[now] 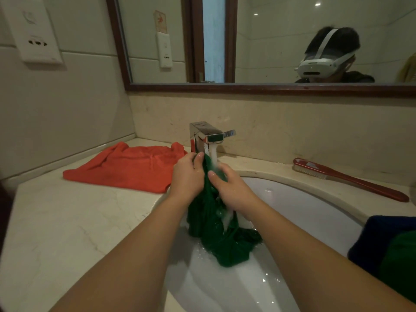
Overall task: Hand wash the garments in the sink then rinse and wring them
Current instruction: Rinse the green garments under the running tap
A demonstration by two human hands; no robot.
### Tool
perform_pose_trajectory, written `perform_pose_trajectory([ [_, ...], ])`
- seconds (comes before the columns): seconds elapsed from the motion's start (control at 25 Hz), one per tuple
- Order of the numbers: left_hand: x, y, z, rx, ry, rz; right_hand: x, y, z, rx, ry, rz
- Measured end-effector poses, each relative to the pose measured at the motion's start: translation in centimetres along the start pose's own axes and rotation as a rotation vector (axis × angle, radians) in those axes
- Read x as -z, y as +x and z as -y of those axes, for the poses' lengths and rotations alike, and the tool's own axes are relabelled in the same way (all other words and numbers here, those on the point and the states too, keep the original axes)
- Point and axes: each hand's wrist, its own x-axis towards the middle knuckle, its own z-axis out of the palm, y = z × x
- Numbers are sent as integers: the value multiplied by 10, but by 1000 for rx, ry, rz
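Running under a mirror point(270, 41), the counter point(67, 221) holds the sink point(304, 206). Left hand point(186, 176) and right hand point(234, 190) each clamp the green garment point(216, 239) beneath the tap point(207, 134) stream, its tail in the sink.

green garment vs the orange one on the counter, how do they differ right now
The green garment is bunched and hangs into the sink under the running tap, gripped by the left hand and right hand; the orange garment lies flat on the counter, untouched. The green garment is wet; the orange garment looks dry. Both are plain cloth.
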Motion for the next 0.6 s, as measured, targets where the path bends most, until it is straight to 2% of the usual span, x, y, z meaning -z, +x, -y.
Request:
perform_pose_trajectory([
  [0.08, 0, 1, 0, 25, -42, 12, -1, 7, -5, -4, -38, -67],
  [0.28, 0, 3, 0, 136, -144, -7, 9, 14, 15, -110, 186, -266],
  [0.36, 0, 4, -1, 185, -194, -43, 10, 9, 14, -30, 103, -250],
  [0.48, 0, 8, 1, 253, -244, -106, 6, 2, 4, 62, -64, -97],
  [0.6, 1, 11, 2, 265, -265, -162, 0, 5, -5, 177, -249, -91],
])
